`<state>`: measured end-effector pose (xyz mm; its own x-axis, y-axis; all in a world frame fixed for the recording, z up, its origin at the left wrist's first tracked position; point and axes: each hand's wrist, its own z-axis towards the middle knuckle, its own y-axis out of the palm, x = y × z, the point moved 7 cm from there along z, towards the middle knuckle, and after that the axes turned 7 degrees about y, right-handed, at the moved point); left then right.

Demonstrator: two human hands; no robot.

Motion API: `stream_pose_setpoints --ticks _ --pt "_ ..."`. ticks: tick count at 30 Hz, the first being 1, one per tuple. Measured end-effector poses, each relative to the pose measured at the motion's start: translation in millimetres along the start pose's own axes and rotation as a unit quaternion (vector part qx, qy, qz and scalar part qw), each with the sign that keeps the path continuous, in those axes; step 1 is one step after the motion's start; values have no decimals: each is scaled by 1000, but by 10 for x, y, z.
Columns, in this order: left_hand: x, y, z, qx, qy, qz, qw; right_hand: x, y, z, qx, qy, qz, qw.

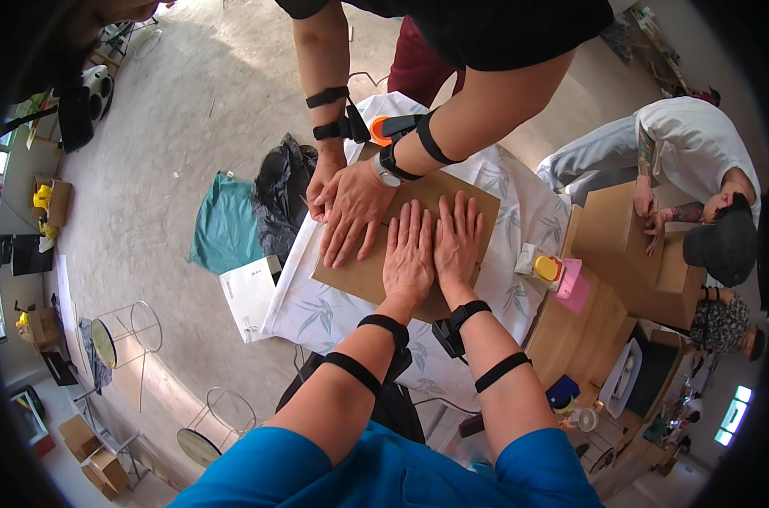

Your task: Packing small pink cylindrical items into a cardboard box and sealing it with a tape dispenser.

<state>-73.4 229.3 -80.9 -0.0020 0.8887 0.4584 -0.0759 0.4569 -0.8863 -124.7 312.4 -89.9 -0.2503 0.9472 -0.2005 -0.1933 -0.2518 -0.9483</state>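
Observation:
A flat brown cardboard sheet (356,277) lies on a table covered by a white cloth with a grey leaf print (317,313). My left hand (408,251) and my right hand (457,238) press flat on the sheet, side by side, fingers together and pointing away from me. Both forearms wear black straps. Across the table another person's two hands (351,207) press down on the sheet's far left part, one over the other.
A yellow-capped bottle (545,268) and pink item (571,284) sit right of the sheet. A person in white (698,161) leans over a cardboard box (622,245) at right. A black bag (279,190), teal bag (225,224) and white envelope (251,296) lie on the floor at left.

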Motion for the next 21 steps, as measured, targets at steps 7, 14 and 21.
stream_pose_setpoints --ticks 7,14,21 --pt "-99 -74 -4 46 11 -2 999 -89 48 1 -13 4 3 1000" --pt "-6 -110 407 36 116 -24 992 61 -159 57 15 3 33 999" --pt "-263 -36 348 -21 128 36 991 -153 -218 39 21 13 114 993"
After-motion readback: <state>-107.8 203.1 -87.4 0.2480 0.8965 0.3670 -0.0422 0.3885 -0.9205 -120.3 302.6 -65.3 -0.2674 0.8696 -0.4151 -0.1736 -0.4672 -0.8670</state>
